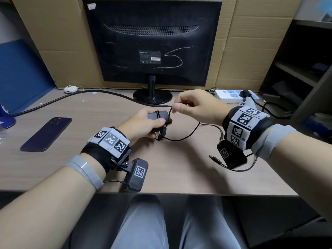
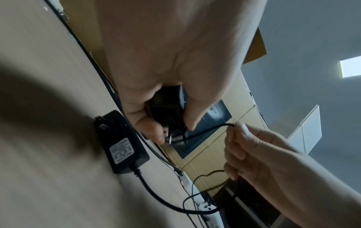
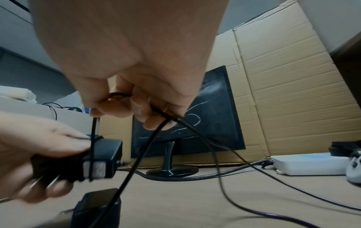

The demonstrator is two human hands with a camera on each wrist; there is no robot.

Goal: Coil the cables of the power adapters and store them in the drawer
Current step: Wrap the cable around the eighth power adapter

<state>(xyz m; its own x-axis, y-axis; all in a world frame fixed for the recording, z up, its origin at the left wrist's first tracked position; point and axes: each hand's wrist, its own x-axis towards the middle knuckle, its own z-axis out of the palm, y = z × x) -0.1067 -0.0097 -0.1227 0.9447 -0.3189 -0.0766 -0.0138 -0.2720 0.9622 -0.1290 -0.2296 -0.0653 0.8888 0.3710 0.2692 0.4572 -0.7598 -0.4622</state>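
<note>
phone: one dark smartphone (image 1: 46, 134) lay flat on the desk (image 1: 100, 114), far left, untouched.
thick cable: one heavy black cable (image 1: 75, 95) ran along the back of the desk past the monitor (image 1: 152, 42) foot.
left hand: left hand (image 1: 142, 125) held above the desk, fingers (image 1: 160, 121) and thumb curled round the power adapter (image 1: 159, 115), plug prongs pointing down toward the person.
adapter in hand: small black brick; at least one turn of its own cable (image 1: 183, 136) was already wrapped across the body. Judged light and rigid, smooth plastic; best gripped across the flat sides, clear of the prongs, as it was.
cable: thin, black, soft and springy by its look; slack drooped in a loop between the hands and trailed off right. Likely to uncoil unless kept under tension; take hold near the brick and feed it turn by turn.
second adapter: one more black adapter (image 2: 122, 143) with a white label lay on the desk under the left hand, cable uncoiled; hidden in the head view.
right hand: right hand (image 1: 195, 106) raised just right of the brick, thumb and forefinger pinching the thin cable, other fingers loosely curled with the cable passing through them.
power strip: one white power strip (image 1: 233, 95) at back right, a black plug seated in it.
counts: two adapters, one phone, one monitor, one power strip.
drawer: not in view.
</note>
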